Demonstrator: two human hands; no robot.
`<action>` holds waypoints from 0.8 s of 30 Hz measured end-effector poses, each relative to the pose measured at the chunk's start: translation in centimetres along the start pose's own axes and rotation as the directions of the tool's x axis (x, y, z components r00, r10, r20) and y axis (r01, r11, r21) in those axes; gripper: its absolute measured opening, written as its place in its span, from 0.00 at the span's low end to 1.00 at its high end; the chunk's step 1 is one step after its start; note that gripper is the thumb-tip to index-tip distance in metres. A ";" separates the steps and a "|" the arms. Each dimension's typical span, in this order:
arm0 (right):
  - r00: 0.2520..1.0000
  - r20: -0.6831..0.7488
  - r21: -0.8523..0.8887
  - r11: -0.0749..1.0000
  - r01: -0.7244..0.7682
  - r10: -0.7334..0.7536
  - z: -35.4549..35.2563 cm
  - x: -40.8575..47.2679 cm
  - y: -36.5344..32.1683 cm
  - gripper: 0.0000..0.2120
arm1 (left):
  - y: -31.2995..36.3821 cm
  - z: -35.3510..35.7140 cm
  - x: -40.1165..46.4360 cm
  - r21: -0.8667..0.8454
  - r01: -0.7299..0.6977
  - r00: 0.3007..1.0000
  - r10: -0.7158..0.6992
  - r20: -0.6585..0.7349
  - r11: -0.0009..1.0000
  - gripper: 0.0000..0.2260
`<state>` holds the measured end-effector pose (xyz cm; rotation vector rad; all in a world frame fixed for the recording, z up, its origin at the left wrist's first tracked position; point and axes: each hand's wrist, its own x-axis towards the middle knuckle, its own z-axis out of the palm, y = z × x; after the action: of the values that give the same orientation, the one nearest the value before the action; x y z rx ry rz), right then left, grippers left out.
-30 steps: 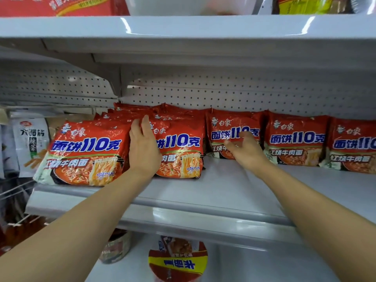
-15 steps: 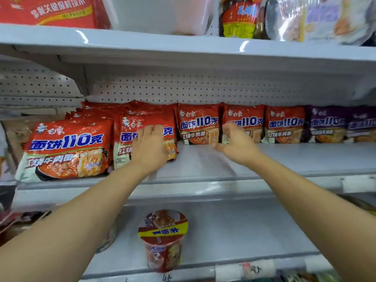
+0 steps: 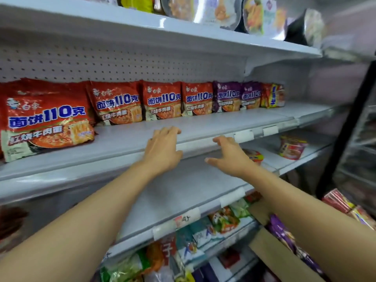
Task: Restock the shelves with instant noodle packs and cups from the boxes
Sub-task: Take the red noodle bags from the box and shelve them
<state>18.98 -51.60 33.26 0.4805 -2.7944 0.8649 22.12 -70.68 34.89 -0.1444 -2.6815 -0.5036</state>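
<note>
From the head view, both hands are out over the front edge of the middle shelf (image 3: 132, 137), holding nothing. The left hand (image 3: 162, 151) has fingers loosely spread above the shelf lip; the right hand (image 3: 230, 157) hangs just beside it, fingers relaxed and parted. Red noodle packs (image 3: 160, 100) stand in a row along the back of that shelf, the nearest red pack (image 3: 46, 119) lying forward at left, with purple packs (image 3: 237, 96) further right. At lower right a cardboard box (image 3: 272, 247) holds more purple packets (image 3: 282, 235). A noodle cup (image 3: 292, 147) sits on the shelf below.
</note>
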 end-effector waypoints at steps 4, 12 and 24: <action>0.991 -0.012 -0.063 0.989 -0.135 0.135 -1.4 -2.1 5.8 0.35 | 4.4 4.7 0.9 -0.060 -0.119 0.990 0.123 0.069 0.991 0.25; 0.948 0.009 -0.040 0.947 -0.318 0.319 -4.2 -5.5 18.7 0.32 | 13.5 15.8 2.7 -0.100 -0.194 0.928 0.215 0.305 0.976 0.24; 0.853 0.050 -0.031 0.855 -0.518 0.519 -8.4 -9.5 39.3 0.33 | 26.7 31.5 5.2 -0.141 -0.160 0.844 0.209 0.494 0.977 0.26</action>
<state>14.46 -13.74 17.32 -0.2863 -3.0274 0.9256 10.22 -34.11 18.86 -0.6423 -3.1046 -0.5978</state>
